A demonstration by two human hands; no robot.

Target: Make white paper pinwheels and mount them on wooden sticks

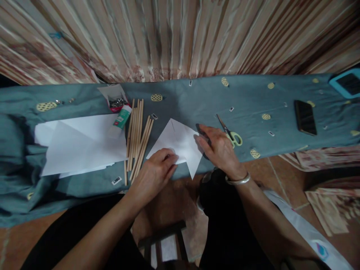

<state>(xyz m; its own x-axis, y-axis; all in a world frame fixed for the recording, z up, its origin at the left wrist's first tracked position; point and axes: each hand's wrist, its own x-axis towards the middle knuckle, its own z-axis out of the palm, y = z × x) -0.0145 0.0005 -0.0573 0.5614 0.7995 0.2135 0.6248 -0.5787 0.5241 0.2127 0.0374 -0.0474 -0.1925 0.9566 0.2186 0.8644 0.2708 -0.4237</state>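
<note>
Pale round wooden sticks (135, 131), too overlapped to count, crowd the left side; one pair of green-handled metal scissors (230, 132) lies beside the right hand (221, 148). One folded white paper sheet (182, 139) sits between, its lower edge pinched by the left hand (152, 170); the right's grip I cannot tell.

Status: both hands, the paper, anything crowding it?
Left hand on near edge of white paper; right hand at its right corner. Paper angular, one point toward the person. Wooden sticks close on its left, scissors beside right hand.
</note>
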